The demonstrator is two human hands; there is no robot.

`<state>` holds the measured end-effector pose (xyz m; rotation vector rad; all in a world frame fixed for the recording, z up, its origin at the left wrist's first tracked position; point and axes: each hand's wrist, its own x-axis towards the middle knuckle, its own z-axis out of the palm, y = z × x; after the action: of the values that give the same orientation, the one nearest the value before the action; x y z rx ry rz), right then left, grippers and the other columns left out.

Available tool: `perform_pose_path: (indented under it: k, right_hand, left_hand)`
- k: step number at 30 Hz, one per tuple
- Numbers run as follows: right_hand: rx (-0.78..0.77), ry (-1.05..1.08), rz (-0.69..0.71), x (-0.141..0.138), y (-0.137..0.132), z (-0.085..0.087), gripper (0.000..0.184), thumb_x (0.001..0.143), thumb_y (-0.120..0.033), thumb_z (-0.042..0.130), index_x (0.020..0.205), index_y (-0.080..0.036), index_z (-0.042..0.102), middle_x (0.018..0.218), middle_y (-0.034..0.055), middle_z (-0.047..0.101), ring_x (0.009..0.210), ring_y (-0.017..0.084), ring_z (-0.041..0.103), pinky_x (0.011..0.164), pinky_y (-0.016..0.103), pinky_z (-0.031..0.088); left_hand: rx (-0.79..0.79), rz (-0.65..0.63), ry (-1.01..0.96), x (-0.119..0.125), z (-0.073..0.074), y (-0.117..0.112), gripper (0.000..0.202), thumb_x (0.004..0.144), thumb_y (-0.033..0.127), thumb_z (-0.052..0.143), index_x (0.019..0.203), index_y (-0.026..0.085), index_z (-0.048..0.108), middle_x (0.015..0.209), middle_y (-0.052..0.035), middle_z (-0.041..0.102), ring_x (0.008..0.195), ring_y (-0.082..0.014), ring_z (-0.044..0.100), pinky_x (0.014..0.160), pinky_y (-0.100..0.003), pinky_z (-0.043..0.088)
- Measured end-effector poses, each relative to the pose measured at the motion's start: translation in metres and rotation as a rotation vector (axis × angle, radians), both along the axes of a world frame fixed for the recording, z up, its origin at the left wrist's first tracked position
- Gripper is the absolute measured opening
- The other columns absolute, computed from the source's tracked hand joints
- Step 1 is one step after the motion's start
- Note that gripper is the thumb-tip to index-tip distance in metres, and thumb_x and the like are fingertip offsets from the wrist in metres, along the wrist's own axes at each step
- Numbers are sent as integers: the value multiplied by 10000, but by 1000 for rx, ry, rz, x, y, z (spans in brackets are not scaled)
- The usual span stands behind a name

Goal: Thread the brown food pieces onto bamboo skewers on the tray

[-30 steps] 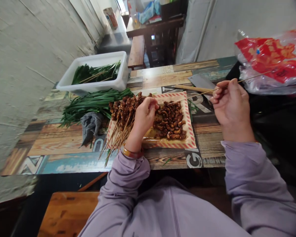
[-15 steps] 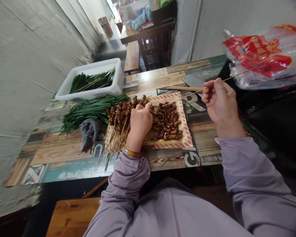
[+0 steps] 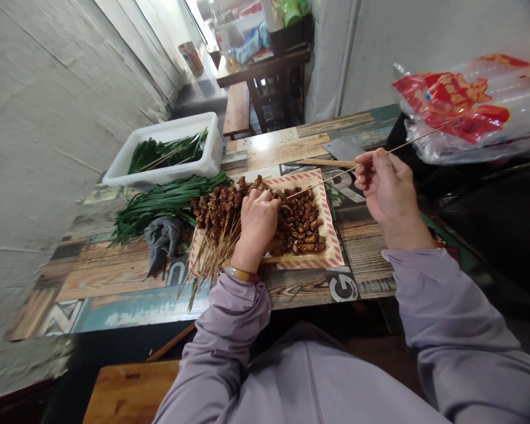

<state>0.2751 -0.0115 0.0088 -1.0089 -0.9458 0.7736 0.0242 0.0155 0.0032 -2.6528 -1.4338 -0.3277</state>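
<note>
A red-striped paper tray [image 3: 334, 254] on the table holds loose glazed brown pieces [image 3: 304, 221] on its right side. Finished skewers [image 3: 216, 218] lie piled on its left, sticks pointing toward me. My left hand [image 3: 257, 222] rests knuckles-up on the pile, fingers curled down into the pieces; what they pinch is hidden. My right hand [image 3: 386, 188] is closed on a thin bamboo skewer [image 3: 415, 140], whose tip points down-left at the tray. I wear lilac sleeves and a bracelet on the left wrist.
Green chives [image 3: 159, 203] lie left of the tray, beside a grey cloth [image 3: 159, 238]. A white tub [image 3: 170, 150] behind holds more chives. A cleaver [image 3: 342, 150] lies beyond the tray. A red-printed plastic bag [image 3: 468, 112] sits at right. Wooden bench [image 3: 128, 391] below.
My left hand has slid a little down onto the pieces. My right hand with the skewer has shifted slightly left and lower. The camera has tilted.
</note>
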Motion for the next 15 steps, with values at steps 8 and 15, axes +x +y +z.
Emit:
perform_pose_path:
  k: [8, 15]
  right_hand:
    - [-5, 22, -4, -1, 0, 0, 329, 856, -578, 593, 784, -269, 675, 651, -6, 569, 539, 115, 509, 428, 244, 370]
    - [28, 74, 55, 1, -2, 2, 279, 855, -533, 620, 763, -277, 683, 673, -5, 592, 578, 121, 539, 456, 243, 411]
  left_hand:
    - [-32, -10, -82, 2, 4, -1, 133, 846, 215, 555, 763, 199, 657, 936, -118, 629, 977, -287, 498, 820, -443, 393]
    - [-429, 85, -1088, 4, 7, -3, 122, 759, 261, 666, 783, 164, 596, 709, 6, 586, 654, -115, 520, 630, -252, 413]
